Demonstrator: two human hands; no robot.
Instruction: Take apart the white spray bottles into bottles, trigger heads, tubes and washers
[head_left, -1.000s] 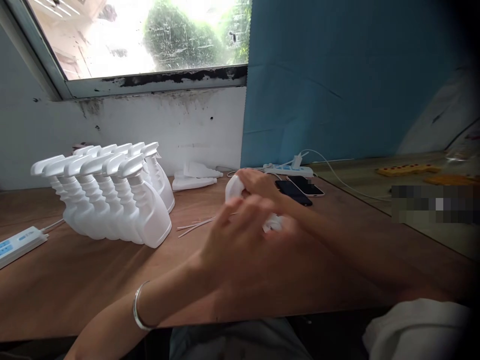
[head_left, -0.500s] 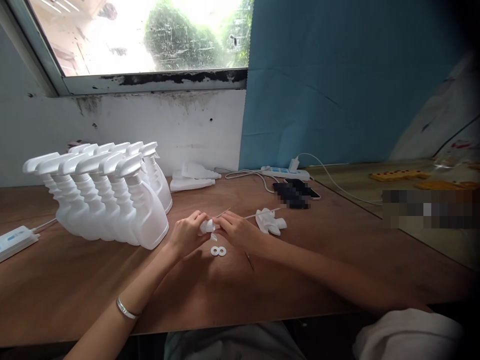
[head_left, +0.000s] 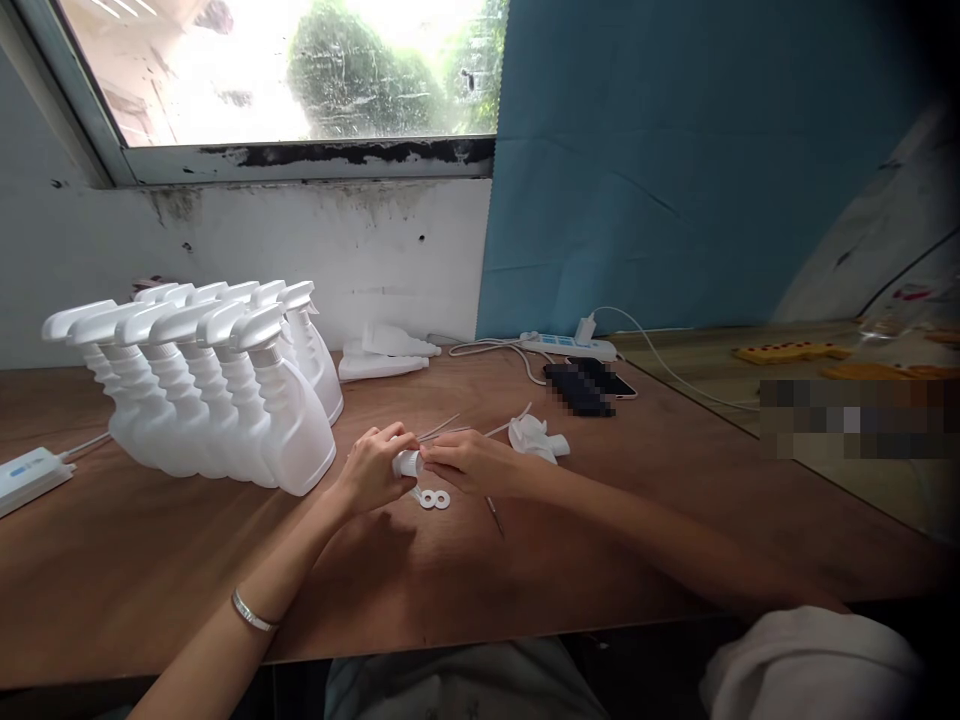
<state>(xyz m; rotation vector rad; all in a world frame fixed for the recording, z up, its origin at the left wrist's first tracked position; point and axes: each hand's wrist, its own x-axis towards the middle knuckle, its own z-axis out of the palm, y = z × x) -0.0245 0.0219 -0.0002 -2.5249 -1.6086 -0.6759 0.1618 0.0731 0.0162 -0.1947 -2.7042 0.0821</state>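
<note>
My left hand (head_left: 373,466) is wrapped round a white trigger spray head (head_left: 409,463), its ribbed collar facing right and the rest mostly covered by my fingers. At the collar's open end, my right hand (head_left: 480,462) has its fingertips pinched together; whatever they hold is too small or hidden to make out. Just below lie two flat white washers (head_left: 435,499), side by side. A thin pointed tool (head_left: 495,515) rests on the table under my right hand. Thin tubes (head_left: 444,428) lie behind my hands, and another white spray head (head_left: 536,438) with a tube is to the right.
Several white spray bottles (head_left: 202,400) stand in rows at the left. Flat white bottles (head_left: 386,352) lie by the wall. A power strip (head_left: 570,345) with cables and dark phones (head_left: 589,383) are at the back right. Another power strip (head_left: 30,478) sits at the left edge.
The spray head's collar has turned and shifted slightly left in my left hand. My right fingertips have come to its open end, lower and more pinched than before.
</note>
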